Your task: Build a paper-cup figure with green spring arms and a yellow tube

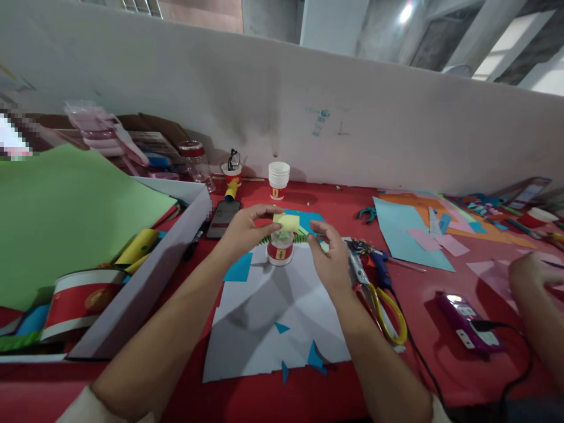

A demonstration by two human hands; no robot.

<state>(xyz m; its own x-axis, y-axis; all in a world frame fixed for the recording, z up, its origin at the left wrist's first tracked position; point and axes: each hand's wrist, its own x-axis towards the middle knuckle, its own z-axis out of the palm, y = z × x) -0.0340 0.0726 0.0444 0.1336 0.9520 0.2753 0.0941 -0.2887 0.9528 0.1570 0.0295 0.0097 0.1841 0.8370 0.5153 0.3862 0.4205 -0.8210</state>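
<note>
Between the thumb and fingers of my left hand (249, 228) is a small yellow paper roll (287, 222), held above an upturned red-and-white paper cup (280, 251). Green coiled strips (300, 238) stick out at both sides of the cup. My right hand (328, 251) is beside the cup on its right, with thumb and fingers apart and nothing visible in them. Under the cup lies a white paper sheet (264, 317) with several blue scraps (315, 356) near its front edge. A blue paper piece (238, 268) lies at its left.
Scissors with yellow handles (399, 317) and a blue glue gun (381, 267) lie right of my hand. A purple power box (467, 323) with a cable is further right, near another person's hand (531, 282). A box (145, 288) of craft materials is left; stacked cups (279, 176) stand behind.
</note>
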